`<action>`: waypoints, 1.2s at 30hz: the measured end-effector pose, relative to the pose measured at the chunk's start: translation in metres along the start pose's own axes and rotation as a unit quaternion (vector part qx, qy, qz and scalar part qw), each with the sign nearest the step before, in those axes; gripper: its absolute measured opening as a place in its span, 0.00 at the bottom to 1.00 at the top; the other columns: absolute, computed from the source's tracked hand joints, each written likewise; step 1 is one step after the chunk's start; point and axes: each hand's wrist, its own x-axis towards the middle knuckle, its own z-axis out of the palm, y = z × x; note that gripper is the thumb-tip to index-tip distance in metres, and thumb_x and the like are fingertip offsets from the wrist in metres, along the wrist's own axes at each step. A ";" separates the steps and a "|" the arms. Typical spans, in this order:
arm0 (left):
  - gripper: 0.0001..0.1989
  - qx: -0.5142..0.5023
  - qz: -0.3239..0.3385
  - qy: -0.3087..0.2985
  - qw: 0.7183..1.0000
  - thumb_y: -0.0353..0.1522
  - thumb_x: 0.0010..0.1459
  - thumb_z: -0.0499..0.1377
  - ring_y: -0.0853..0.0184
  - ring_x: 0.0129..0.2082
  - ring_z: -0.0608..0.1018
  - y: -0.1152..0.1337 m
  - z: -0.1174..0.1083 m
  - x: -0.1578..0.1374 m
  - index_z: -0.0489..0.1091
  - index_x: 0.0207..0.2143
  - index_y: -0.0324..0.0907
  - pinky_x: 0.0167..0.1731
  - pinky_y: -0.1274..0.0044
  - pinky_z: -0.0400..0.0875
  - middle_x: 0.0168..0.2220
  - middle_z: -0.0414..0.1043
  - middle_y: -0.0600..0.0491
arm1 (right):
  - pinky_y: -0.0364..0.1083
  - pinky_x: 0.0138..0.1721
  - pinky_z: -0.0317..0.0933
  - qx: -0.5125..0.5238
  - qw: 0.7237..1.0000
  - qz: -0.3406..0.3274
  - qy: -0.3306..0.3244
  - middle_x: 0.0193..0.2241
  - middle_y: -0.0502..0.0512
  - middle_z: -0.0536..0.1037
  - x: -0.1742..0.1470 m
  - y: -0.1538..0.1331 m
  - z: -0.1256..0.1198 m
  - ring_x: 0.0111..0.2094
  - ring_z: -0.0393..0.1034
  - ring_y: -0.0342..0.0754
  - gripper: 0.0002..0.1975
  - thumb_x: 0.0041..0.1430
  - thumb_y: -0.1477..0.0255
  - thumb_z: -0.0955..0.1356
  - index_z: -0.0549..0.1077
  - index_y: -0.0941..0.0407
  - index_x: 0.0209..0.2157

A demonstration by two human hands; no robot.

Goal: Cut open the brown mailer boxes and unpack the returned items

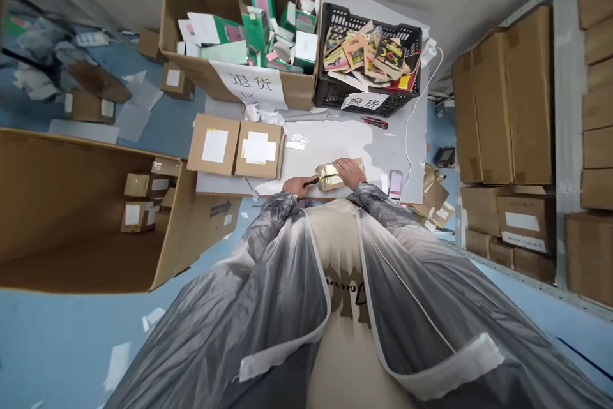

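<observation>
A small cardboard box (341, 174) wrapped in shiny tape lies at the front of the white table (313, 150). My right hand (350, 173) grips it from above, at its right end, fingers across the top. In my left hand (297, 187) is a dark-handled box cutter (311, 182), its tip touching the box's left end; the blade is too small to make out. Two larger cardboard boxes with white labels, one on the left (213, 144) and one nearer (259, 150), sit to the left of my hands.
A big carton (299, 91) of green and white packages and a black crate (330, 95) of colourful packets stand at the back. A red-black tool (375, 122), a phone (395, 184) and a white cable (407, 134) lie rightward. An open carton (191, 230) is left; shelved boxes (522, 103) right.
</observation>
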 end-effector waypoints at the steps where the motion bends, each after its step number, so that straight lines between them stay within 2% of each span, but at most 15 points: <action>1: 0.33 0.011 -0.003 0.008 1.000 0.44 0.86 0.56 0.48 0.67 0.88 0.003 0.004 -0.005 0.72 0.88 0.64 0.62 0.67 0.80 0.70 0.89 0.48 | 0.71 0.92 0.49 -0.002 1.000 0.001 -0.003 0.82 0.73 0.76 -0.002 0.000 0.000 0.85 0.64 0.67 0.29 0.85 0.73 0.66 0.80 0.62 0.80; 4: 0.33 0.033 -0.024 0.022 0.999 0.43 0.87 0.54 0.44 0.64 0.90 0.013 0.013 -0.023 0.71 0.88 0.63 0.62 0.62 0.79 0.64 0.91 0.40 | 0.73 0.92 0.47 -0.012 1.000 0.022 -0.002 0.82 0.74 0.75 -0.011 -0.003 0.007 0.86 0.62 0.68 0.31 0.86 0.73 0.65 0.78 0.62 0.82; 6: 0.33 0.020 -0.053 0.023 0.998 0.42 0.86 0.55 0.42 0.62 0.90 0.017 0.016 -0.034 0.72 0.88 0.64 0.60 0.61 0.79 0.61 0.92 0.39 | 0.74 0.92 0.45 -0.026 0.999 0.044 0.000 0.83 0.75 0.73 -0.016 -0.006 0.013 0.87 0.60 0.68 0.32 0.87 0.73 0.62 0.77 0.63 0.83; 10: 0.30 -0.063 -0.128 0.042 0.989 0.46 0.86 0.57 0.42 0.63 0.89 0.012 0.015 -0.048 0.77 0.84 0.67 0.58 0.62 0.81 0.65 0.91 0.43 | 0.75 0.92 0.44 -0.042 0.997 0.064 0.003 0.84 0.74 0.72 -0.022 -0.007 0.016 0.88 0.58 0.69 0.33 0.88 0.73 0.60 0.75 0.63 0.84; 14: 0.31 -0.121 -0.175 0.063 0.975 0.47 0.85 0.58 0.45 0.65 0.88 0.004 0.018 -0.044 0.78 0.84 0.66 0.58 0.66 0.81 0.66 0.91 0.47 | 0.74 0.92 0.45 -0.054 0.997 0.053 -0.022 0.84 0.74 0.72 -0.023 -0.002 0.004 0.87 0.59 0.71 0.33 0.88 0.67 0.62 0.74 0.62 0.85; 18: 0.30 -0.135 -0.156 0.068 0.976 0.47 0.84 0.60 0.47 0.64 0.88 0.007 0.024 -0.027 0.78 0.83 0.66 0.59 0.67 0.81 0.66 0.91 0.48 | 0.73 0.91 0.47 -0.092 0.993 0.052 -0.053 0.84 0.78 0.69 -0.020 -0.001 -0.005 0.86 0.59 0.72 0.34 0.90 0.65 0.61 0.72 0.63 0.86; 21: 0.31 -0.141 -0.159 0.078 0.974 0.47 0.84 0.59 0.45 0.63 0.88 0.011 0.026 -0.019 0.77 0.84 0.65 0.60 0.66 0.81 0.65 0.92 0.46 | 0.76 0.88 0.50 -0.100 0.992 0.056 -0.048 0.84 0.79 0.69 -0.020 -0.002 -0.005 0.84 0.60 0.74 0.34 0.91 0.64 0.61 0.70 0.63 0.87; 26: 0.33 -0.166 -0.163 0.088 0.969 0.46 0.87 0.57 0.45 0.65 0.88 0.016 0.027 -0.022 0.73 0.87 0.60 0.61 0.66 0.81 0.65 0.91 0.46 | 0.80 0.85 0.52 -0.100 0.992 0.060 -0.047 0.84 0.84 0.67 -0.021 -0.004 0.002 0.84 0.58 0.78 0.34 0.92 0.63 0.60 0.69 0.65 0.87; 31: 0.34 -0.166 -0.155 0.069 0.972 0.44 0.87 0.56 0.45 0.67 0.88 0.023 0.028 -0.025 0.70 0.89 0.59 0.64 0.65 0.81 0.68 0.90 0.46 | 0.78 0.86 0.53 -0.107 0.991 0.065 -0.048 0.84 0.81 0.67 -0.022 -0.004 0.005 0.84 0.60 0.77 0.34 0.92 0.64 0.60 0.69 0.63 0.88; 36: 0.35 -0.145 -0.135 0.059 0.979 0.43 0.88 0.55 0.43 0.66 0.88 0.023 0.035 -0.029 0.68 0.91 0.56 0.62 0.65 0.81 0.66 0.90 0.43 | 0.81 0.86 0.50 -0.079 0.994 0.063 -0.037 0.82 0.82 0.69 -0.022 -0.001 0.009 0.83 0.59 0.78 0.34 0.91 0.67 0.61 0.69 0.64 0.87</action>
